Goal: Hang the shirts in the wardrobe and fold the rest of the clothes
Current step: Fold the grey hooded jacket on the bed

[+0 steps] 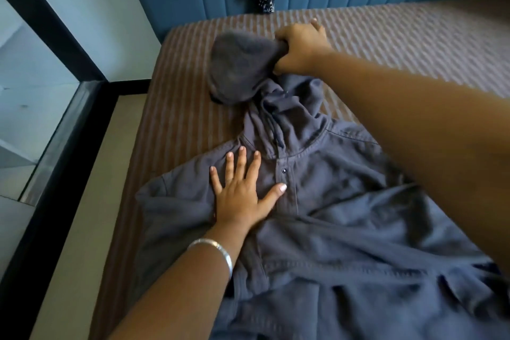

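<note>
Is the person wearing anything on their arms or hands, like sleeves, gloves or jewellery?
No gloves or sleeves show: both forearms are bare. The left hand has pale polished nails, with a silver bangle on its wrist. The right hand shows no jewellery.

Dark grey-blue hooded shirt, spread front-up across the striped bed. Short buttoned placket at the neck, 1 dark snap showing, drawcord hanging beside it. Hood bunched and lifted off the bed toward the headboard end. Fabric creased, left sleeve folded over the chest.
</note>
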The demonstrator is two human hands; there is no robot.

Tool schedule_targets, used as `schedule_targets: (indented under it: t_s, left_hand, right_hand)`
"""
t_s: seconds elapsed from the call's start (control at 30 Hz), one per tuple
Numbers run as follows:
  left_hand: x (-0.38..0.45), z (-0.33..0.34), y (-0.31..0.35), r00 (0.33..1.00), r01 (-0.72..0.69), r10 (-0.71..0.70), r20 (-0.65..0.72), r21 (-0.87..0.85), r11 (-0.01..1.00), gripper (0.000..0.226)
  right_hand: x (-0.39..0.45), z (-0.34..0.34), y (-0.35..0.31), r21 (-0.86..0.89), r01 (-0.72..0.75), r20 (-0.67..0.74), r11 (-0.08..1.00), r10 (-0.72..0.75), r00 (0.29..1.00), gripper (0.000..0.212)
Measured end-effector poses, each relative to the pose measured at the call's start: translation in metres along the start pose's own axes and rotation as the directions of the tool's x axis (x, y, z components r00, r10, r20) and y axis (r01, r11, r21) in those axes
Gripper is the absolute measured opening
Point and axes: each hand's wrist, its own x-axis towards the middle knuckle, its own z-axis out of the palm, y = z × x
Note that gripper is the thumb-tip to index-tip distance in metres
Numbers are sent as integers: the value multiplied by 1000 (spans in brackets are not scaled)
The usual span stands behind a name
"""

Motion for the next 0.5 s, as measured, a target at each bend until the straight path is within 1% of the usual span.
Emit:
schedule_targets:
  t_s: [0.03, 0.1, 0.13, 0.17, 0.2, 0.23, 0.27, 0.3, 0.33, 0.37, 0.4, 0.43, 0.47, 0.5]
  left_hand:
    - [-4, -10, 3, 998, 1, -2, 61, 6, 1000, 94]
    - [-5, -31, 6, 986, 18, -12, 169, -34, 999, 89]
    - [-10, -42, 8, 980, 37, -16, 200, -100, 994, 85]
    - [-17, -51, 12, 979, 78, -29, 204, -237, 968, 80]
    - [-28, -62, 17, 982, 130, -58, 178, -427, 895, 76]
    - [-41, -70, 22, 979, 195, -109, 174, -621, 759, 72]
    - [-59, -79, 28, 972, 234, -138, 189, -776, 586, 66]
    - [-71, -85, 32, 972, 233, -117, 202, -878, 418, 60]
    - [-86, -91, 36, 981, 191, -75, 176, -933, 306, 56]
    - [-100, -96, 40, 992, 127, -51, 118, -959, 252, 56]
    - [-113, -103, 44, 998, 66, -35, 60, -970, 233, 61]
    - [-127, -108, 48, 1000, -3, -16, -7, -969, 248, 71]
    - [-140, -114, 52, 997, -74, 13, -73, -955, 287, 74]
    - [-151, -115, 54, 991, -133, 61, -120, -939, 318, 63]
  right_hand:
    - [-24, -13, -5, 20, 29, -29, 999, -29, 999, 24]
    - [-71, -33, -17, 99, 45, -52, 994, -40, 998, 27]
    - [-93, -42, -21, 133, 43, -47, 990, -37, 998, 29]
    - [-114, -50, -23, 140, 49, -50, 989, -42, 998, 31]
    - [-135, -57, -25, 128, 65, -52, 990, -59, 997, 32]
    - [-156, -62, -25, 117, 93, -42, 989, -88, 995, 31]
    - [-179, -69, -26, 122, 121, -32, 985, -118, 992, 27]
    - [-196, -73, -25, 140, 144, -27, 980, -142, 990, 25]
    - [-213, -77, -24, 160, 160, -25, 974, -158, 987, 25]
    - [-228, -80, -23, 173, 175, -30, 969, -173, 985, 28]
    - [-241, -81, -22, 173, 188, -48, 967, -182, 982, 32]
    - [-255, -84, -21, 167, 192, -71, 967, -183, 981, 36]
    - [-265, -84, -20, 166, 187, -77, 968, -177, 981, 38]
    - [-275, -85, -20, 162, 183, -62, 970, -175, 983, 41]
